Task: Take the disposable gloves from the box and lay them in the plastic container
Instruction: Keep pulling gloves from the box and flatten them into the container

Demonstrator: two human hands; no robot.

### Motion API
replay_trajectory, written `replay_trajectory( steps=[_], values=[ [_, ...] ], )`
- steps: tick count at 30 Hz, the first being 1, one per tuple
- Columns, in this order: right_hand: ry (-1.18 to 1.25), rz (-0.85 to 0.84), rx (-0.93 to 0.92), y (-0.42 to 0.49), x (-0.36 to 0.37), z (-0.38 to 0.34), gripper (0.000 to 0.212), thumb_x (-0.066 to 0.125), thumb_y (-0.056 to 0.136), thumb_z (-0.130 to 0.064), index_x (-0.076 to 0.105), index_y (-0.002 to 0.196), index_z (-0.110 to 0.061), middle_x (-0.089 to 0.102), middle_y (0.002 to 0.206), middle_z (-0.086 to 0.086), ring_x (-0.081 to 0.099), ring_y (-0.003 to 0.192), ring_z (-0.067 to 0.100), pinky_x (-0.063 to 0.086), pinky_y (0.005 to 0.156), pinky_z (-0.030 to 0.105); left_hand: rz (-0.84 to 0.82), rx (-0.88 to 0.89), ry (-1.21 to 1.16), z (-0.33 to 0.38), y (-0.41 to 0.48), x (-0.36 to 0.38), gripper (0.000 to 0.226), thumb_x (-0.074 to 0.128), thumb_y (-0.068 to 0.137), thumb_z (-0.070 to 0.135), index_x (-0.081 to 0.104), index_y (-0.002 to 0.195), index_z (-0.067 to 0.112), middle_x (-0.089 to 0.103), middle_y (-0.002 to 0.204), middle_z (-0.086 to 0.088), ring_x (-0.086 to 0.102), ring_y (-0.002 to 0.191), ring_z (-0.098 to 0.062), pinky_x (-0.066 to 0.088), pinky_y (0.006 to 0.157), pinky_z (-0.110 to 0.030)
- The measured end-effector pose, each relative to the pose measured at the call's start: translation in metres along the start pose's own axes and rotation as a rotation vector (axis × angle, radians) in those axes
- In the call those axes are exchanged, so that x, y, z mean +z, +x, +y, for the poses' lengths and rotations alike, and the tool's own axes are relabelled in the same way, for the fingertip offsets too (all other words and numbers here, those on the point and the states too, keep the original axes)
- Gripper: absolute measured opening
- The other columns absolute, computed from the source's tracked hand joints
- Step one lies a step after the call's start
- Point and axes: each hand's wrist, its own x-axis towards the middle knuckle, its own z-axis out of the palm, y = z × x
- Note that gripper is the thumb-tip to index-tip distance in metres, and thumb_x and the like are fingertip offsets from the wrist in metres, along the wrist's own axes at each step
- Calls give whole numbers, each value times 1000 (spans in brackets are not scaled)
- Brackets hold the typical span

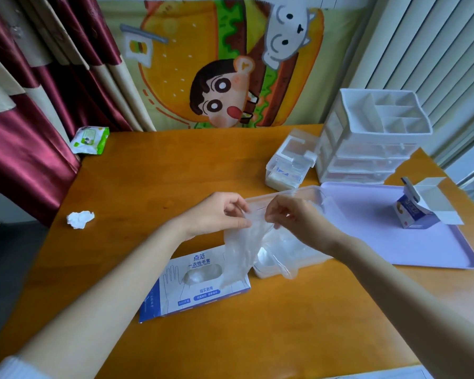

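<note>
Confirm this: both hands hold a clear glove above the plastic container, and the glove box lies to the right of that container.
Wrong on one count. In the head view the glove box lies left of the plastic container. Both the left hand and right hand do hold the clear glove above it.

On the worktop (175,165), the glove box (200,285) lay just left of the plastic container (290,258), with the tray (394,236) to its right.

Orange table (175,170): smooth, glossy wood.
Thin clear glove (241,250): crinkled plastic film.
White-and-blue glove box (203,294): matt cardboard.
Clear rectangular container (316,196): translucent plastic.
Maroon curtain (25,149): satin sheen.
</note>
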Motion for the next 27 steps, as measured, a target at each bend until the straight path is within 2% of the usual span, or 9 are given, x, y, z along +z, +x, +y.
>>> replay_trajectory(
  steps=[5,9,11,14,17,19,21,23,27],
  values=[
    [20,92,56,-7,-8,9,23,59,91,-7,54,75,-22,57,71,-9,60,62,4,51,67,19,51,-19,15,1,8,7,16,71,84,18,66,98,13,69,100,-2,64,98,-13,51,88,-25],
    [-31,224,146,-9,-8,24,13,55,94,-9,48,84,-13,53,73,-2,63,64,18,52,71,38,113,63,44,11,15,11,5,70,85,12,67,85,16,70,90,-3,65,90,-16,52,86,-31],
    [9,274,174,-8,-11,31,14,57,93,-11,43,94,-11,51,78,-3,62,66,20,52,71,35,188,119,117,17,22,9,9,68,86,12,66,83,20,68,87,1,64,89,-17,52,84,-33],
    [-49,143,149,-4,-18,38,34,71,82,-20,47,106,-16,53,89,-10,57,74,7,50,71,21,190,166,170,27,30,4,10,65,88,13,66,84,22,66,88,6,62,91,-13,52,84,-31],
    [-73,64,101,5,-27,46,28,76,77,-11,52,73,-24,53,68,-10,49,60,8,44,62,26,170,181,191,36,38,-1,6,64,89,13,67,88,19,66,89,6,62,91,-12,52,84,-31],
    [-39,174,140,15,-36,51,21,76,76,-10,59,71,-22,59,65,-4,54,60,14,45,62,30,227,205,207,42,43,-6,8,63,90,13,65,88,20,65,88,8,62,90,-11,53,83,-29],
    [20,327,175,22,-46,49,20,76,76,-11,61,88,-18,61,76,0,54,66,11,44,65,18,326,262,216,51,47,-10,9,62,90,12,64,87,21,63,86,11,62,87,-8,52,79,-22],
    [33,487,112,29,-57,43,25,74,78,-9,59,97,-17,56,77,-3,50,64,7,38,61,7,422,349,207,62,47,-10,9,63,90,11,63,87,20,62,86,13,60,86,-3,47,74,-10],
    [-49,621,-72,29,-68,43,31,66,81,-1,53,101,-19,53,79,-8,49,71,8,40,69,11,407,516,251,72,37,4,9,63,88,7,65,89,16,57,88,14,54,87,3,43,76,-7]
  ],
)
